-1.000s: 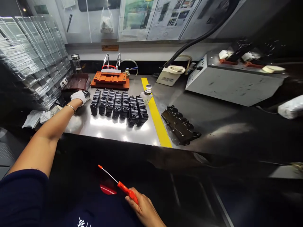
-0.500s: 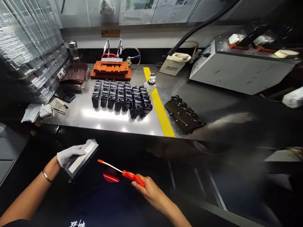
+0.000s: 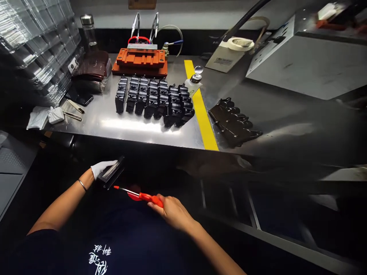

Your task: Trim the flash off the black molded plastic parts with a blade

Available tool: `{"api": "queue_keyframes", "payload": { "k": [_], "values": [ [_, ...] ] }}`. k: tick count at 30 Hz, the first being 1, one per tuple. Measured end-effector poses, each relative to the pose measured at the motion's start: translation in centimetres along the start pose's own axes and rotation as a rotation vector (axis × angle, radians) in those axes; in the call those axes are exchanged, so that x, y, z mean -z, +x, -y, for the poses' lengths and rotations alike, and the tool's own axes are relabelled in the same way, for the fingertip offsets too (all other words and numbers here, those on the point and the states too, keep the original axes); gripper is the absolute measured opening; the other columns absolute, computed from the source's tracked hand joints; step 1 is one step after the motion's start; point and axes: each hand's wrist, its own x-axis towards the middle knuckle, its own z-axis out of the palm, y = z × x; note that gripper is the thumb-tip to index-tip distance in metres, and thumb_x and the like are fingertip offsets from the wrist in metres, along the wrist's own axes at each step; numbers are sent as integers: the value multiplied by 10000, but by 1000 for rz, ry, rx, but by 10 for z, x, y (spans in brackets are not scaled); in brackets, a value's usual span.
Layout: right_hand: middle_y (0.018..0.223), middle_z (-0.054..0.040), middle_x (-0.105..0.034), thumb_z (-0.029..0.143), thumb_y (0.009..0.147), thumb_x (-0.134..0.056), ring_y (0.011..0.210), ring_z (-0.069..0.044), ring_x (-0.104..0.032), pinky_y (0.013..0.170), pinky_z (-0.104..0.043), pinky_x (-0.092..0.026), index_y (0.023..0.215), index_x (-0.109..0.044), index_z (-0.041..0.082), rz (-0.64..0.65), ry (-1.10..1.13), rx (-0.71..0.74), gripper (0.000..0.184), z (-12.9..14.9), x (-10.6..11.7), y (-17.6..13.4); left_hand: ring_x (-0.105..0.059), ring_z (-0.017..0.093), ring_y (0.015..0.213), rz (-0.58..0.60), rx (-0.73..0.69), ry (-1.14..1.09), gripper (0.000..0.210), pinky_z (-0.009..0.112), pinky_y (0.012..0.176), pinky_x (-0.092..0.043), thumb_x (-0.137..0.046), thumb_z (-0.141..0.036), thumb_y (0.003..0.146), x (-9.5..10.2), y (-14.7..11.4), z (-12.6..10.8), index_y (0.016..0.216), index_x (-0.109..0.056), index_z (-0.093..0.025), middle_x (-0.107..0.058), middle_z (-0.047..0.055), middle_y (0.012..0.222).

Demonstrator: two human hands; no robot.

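Note:
My left hand [image 3: 103, 168], in a white glove, grips a dark rectangular part [image 3: 112, 172] with a long narrow body, held tilted in front of the bench edge. My bare right hand [image 3: 172, 209] is wrapped round the handle of a screwdriver-like tool [image 3: 147, 197]. That tool has a red handle, a thin metal shaft and a red tip, which points left to just below the dark part, apparently apart from it. Behind the tool shows a red disc-shaped thing [image 3: 134, 193]. Several black moulded parts [image 3: 153, 100] stand in rows on the metal bench [image 3: 134, 133].
An orange fixture [image 3: 140, 59] with metal clamps stands behind the rows. Right of the yellow tape [image 3: 204, 118] lies a black ribbed part [image 3: 233, 124]. Stacked clear trays [image 3: 37, 46] rise at left, near a phone [image 3: 84, 99] and tweezers [image 3: 72, 115]. A grey box [image 3: 312, 57] stands at right.
The view has tipped downward. My left hand has turned the part, so its broad pale face now shows much less. The tool's tip has come closer to the part.

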Motion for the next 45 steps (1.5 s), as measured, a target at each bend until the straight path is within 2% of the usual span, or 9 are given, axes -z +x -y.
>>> {"api": "queue_keyframes", "payload": {
  "k": [5, 8, 11, 13, 17, 24, 31, 39, 45],
  "values": [
    [684, -37, -659, 613, 921, -330, 684, -218, -638, 595, -272, -349, 877, -611, 222, -76, 16, -154, 483, -7, -1, -2, -672, 165, 589, 6, -49, 69, 347, 264, 607, -554, -725, -471, 733, -14, 3, -4, 823, -701, -136, -730, 50, 710],
    [706, -32, -672, 643, 899, -355, 699, -222, -646, 606, -273, -368, 874, -629, 233, -13, 41, -71, 494, -14, 2, 0, -666, 168, 595, 11, -94, 127, 360, 273, 606, -547, -737, -479, 713, -21, 2, -3, 835, -698, -142, -725, 48, 715],
    [741, -38, -685, 619, 922, -301, 741, -234, -660, 629, -278, -387, 957, -628, 236, -94, 63, -222, 505, -23, 6, 3, -679, 189, 672, -3, -174, 196, 402, 295, 641, -548, -755, -483, 686, -25, 0, -4, 892, -685, -145, -732, 70, 796],
    [721, -40, -679, 617, 923, -299, 740, -240, -661, 631, -281, -386, 959, -624, 232, -115, 51, -265, 505, -26, 6, 4, -681, 195, 711, -52, -248, 247, 458, 301, 663, -544, -751, -504, 678, -24, -1, -6, 949, -664, -145, -731, 80, 842],
    [686, -26, -670, 617, 926, -311, 689, -217, -651, 608, -268, -369, 925, -617, 230, -60, 75, -133, 494, -18, -5, -1, -685, 218, 798, -222, -370, 402, 591, 310, 698, -535, -755, -505, 655, -23, 0, -15, 1088, -607, -131, -722, 97, 936],
    [703, -36, -692, 601, 939, -333, 700, -223, -669, 608, -270, -365, 849, -576, 215, -60, -23, -89, 466, 3, -20, -1, -628, 267, 1087, -481, -507, 698, 546, 300, 886, -490, -690, -433, 721, -39, 15, -21, 1174, -594, -144, -669, 130, 1186],
    [722, -49, -706, 626, 936, -313, 734, -231, -689, 611, -267, -381, 855, -576, 210, -66, -56, -105, 499, 2, -21, 1, -622, 267, 1117, -483, -543, 830, 632, 316, 935, -481, -629, -457, 773, -48, 13, -17, 1310, -517, -143, -629, 144, 1271],
    [739, -41, -705, 623, 940, -288, 766, -236, -698, 628, -271, -418, 973, -608, 224, -151, -56, -323, 513, -13, -4, 14, -535, 301, 1245, -404, -602, 953, 706, 364, 1049, -417, -635, -494, 747, -38, -4, -12, 1333, -512, -119, -574, 148, 1346],
    [775, -58, -716, 638, 934, -283, 807, -251, -702, 656, -285, -437, 1028, -620, 222, -151, -50, -335, 544, -16, -1, 18, -524, 270, 1264, -329, -624, 1039, 723, 324, 1044, -430, -581, -525, 784, -34, -9, -8, 1377, -469, -126, -542, 122, 1387]
  ]
}}
